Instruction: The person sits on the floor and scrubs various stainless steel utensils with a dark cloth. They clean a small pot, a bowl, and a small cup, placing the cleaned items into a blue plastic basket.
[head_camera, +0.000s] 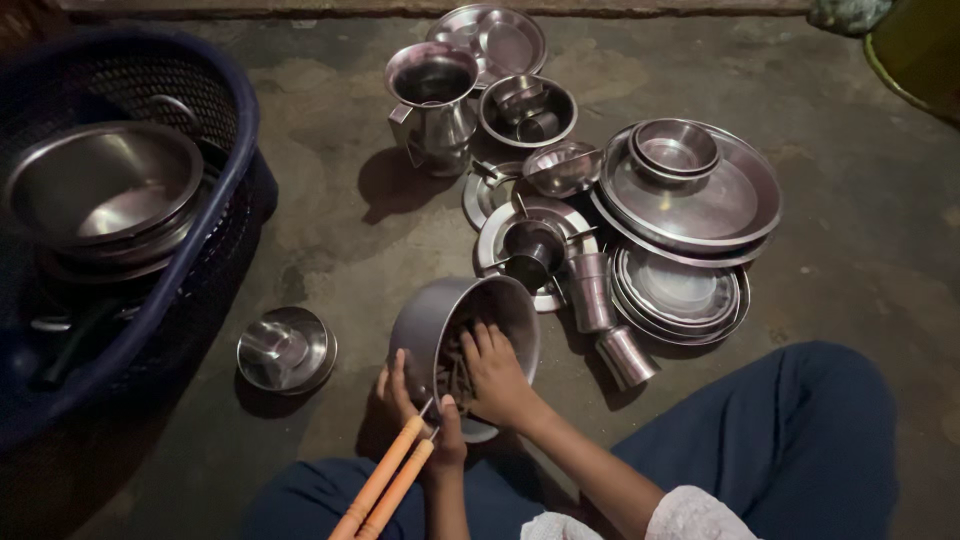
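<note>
I tilt a steel pot (430, 320) on its side on the concrete floor, mouth facing me. My left hand (415, 410) grips its near rim and also holds orange-handled tongs (385, 485) that point back toward my lap. My right hand (495, 375) reaches into the pot's mouth, fingers pressed against the inner wall beside some dark scrubbing material. My blue-clad legs frame the bottom of the view.
A dark blue basket (215, 200) at left holds a large steel bowl (100, 185). A small lid (285, 348) lies left of the pot. Beyond it stand a steel jug (435, 105), stacked plates (690, 205), bowls and tumblers (590, 290).
</note>
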